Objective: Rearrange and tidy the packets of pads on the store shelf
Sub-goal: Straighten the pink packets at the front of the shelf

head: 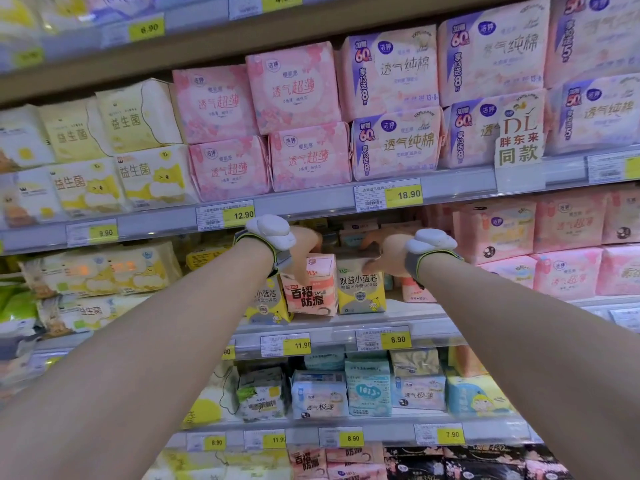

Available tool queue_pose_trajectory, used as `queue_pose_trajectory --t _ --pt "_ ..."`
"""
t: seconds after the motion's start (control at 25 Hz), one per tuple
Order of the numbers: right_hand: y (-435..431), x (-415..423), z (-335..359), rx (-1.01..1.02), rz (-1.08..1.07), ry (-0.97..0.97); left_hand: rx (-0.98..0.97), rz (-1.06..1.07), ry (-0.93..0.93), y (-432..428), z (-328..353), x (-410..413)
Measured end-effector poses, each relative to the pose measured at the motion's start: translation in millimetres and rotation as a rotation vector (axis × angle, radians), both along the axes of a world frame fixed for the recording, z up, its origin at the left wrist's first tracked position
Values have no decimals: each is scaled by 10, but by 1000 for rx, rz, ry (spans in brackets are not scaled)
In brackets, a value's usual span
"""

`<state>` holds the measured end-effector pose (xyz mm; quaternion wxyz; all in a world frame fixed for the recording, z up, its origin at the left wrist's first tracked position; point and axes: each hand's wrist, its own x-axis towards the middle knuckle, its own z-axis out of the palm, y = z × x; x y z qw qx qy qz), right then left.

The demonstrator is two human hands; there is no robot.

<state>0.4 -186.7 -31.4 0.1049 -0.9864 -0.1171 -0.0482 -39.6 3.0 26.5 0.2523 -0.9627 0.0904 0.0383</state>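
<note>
Here, both arms reaching into the middle shelf point(346, 327), under the rail with the price tags point(403, 195). Left hand point(304, 244) curled over the top of the pink packet point(310, 289), thumb down its front face, fingers hidden behind: pinching it by the upper edge, as far as can be told. Right hand point(381, 252) laid over the top of the yellow packet point(360, 289) just beside, fingers bent and half spread; whether truly gripping or only pressing, cannot tell. Both packets upright at the front of the shelf, touching side by side, with a pale packet point(268, 301) partly hidden at the left behind the wrist.

Probably light and soft: thin plastic wrap over padding, likely to dent under a hard squeeze and a little slick to the touch. Best taken by the top or across the two broad faces, with gentle pressure, then slid along the shelf rather than lifted high. Risk of neighbours toppling if nudged sideways.
</note>
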Motion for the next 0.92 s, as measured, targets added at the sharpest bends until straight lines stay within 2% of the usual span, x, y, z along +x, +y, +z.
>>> queue_pose_trajectory --t 0.4,0.52,0.72,0.92 --pt "86 -202 86 98 80 20 -308 -209 -25 155 59 -107" --pt "138 -192 78 145 142 13 -375 -214 -15 172 33 -122" --pt "287 -52 15 171 197 10 -382 -148 4 291 4 -122" --pt "448 80 -46 192 197 -38 -438 -121 18 358 -21 -161"
